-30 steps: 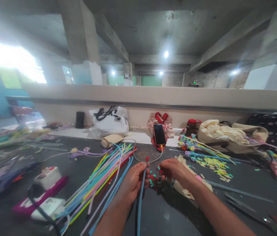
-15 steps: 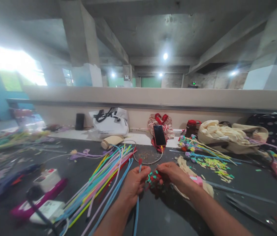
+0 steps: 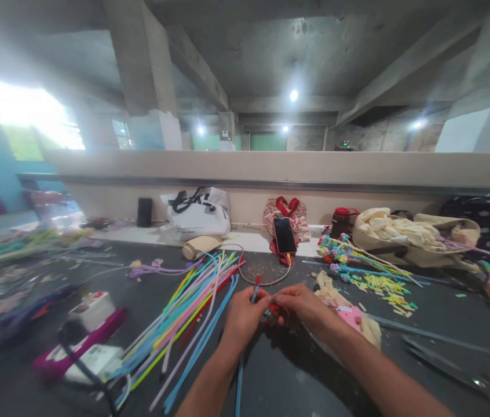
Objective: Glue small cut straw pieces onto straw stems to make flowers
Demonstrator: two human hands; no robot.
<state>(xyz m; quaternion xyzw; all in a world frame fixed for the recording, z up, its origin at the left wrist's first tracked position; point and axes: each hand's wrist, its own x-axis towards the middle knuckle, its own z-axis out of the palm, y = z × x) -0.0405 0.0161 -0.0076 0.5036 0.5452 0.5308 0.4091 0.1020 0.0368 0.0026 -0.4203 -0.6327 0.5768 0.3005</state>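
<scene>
Plainly, your dark desk point(image 3: 297, 385) is the broadest thing, and on it the long bundle of coloured strips point(image 3: 193, 315) lies just beside your left forearm point(image 3: 210, 370); an outward sweep of that arm could drag or tangle it. Your left hand point(image 3: 245, 317) has its grip pinching the single blue strip point(image 3: 239, 382), whose tail runs down toward you; ease that pinch and it could slip or twist. Your right hand point(image 3: 303, 304) works close beside the left, but whether its grip is spread or pressed together on something I cannot tell. Red and green bits point(image 3: 273, 308) sit where your hands meet; a knock there could scatter them. As for make, your desk looks smooth, the bundle slender and bendable, the blue strip narrow, its red tip point(image 3: 258, 279) small and rounded, the bits tiny and irregular.
</scene>
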